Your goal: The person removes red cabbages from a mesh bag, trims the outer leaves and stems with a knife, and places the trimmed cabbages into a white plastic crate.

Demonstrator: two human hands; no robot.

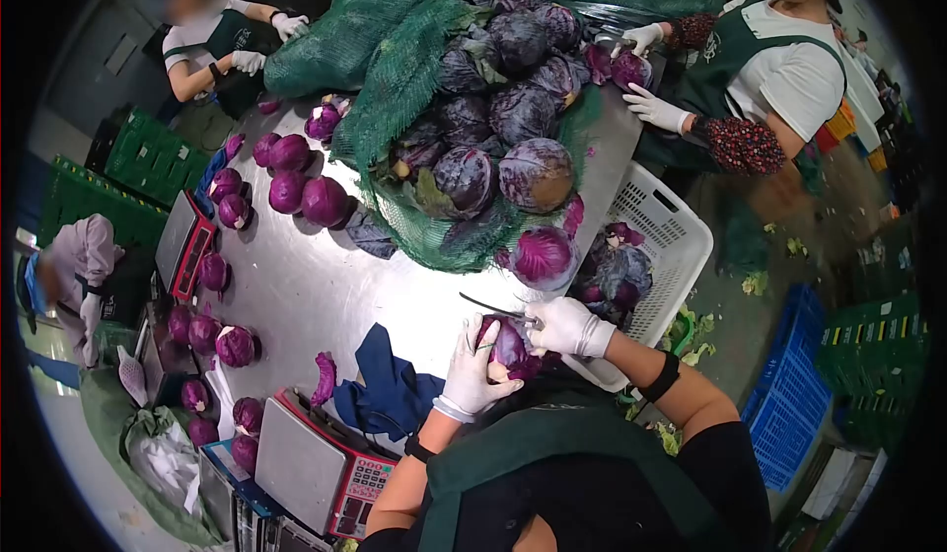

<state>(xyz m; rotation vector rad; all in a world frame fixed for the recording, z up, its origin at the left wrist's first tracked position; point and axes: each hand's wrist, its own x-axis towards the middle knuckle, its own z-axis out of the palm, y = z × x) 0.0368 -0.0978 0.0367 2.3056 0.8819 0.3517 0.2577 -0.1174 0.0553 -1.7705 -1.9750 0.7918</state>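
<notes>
In a white glove, my left hand (pixel 472 372) wraps round the side of a red cabbage (pixel 512 347) held close to my apron at the table's front edge. My right hand (pixel 572 327), also gloved, grips a knife (pixel 485 304) whose dark, thin blade points left over the top of that cabbage. Its handle is mostly hidden in my fist. Just beyond the knife a bright purple trimmed cabbage (pixel 542 256) rests by the net. To the right, a white perforated basket (pixel 681 246) holds dark outer leaves (pixel 617 271).
Untrimmed cabbages (pixel 518 113) spill from a green net sack (pixel 395 98) on the metal table (pixel 335 291). Purple cabbages (pixel 288 152) line the left side near a red scale (pixel 365 483) and dark blue cloth (pixel 390 384). Co-workers (pixel 769 69) stand opposite. Blue crates (pixel 789 384) stand right.
</notes>
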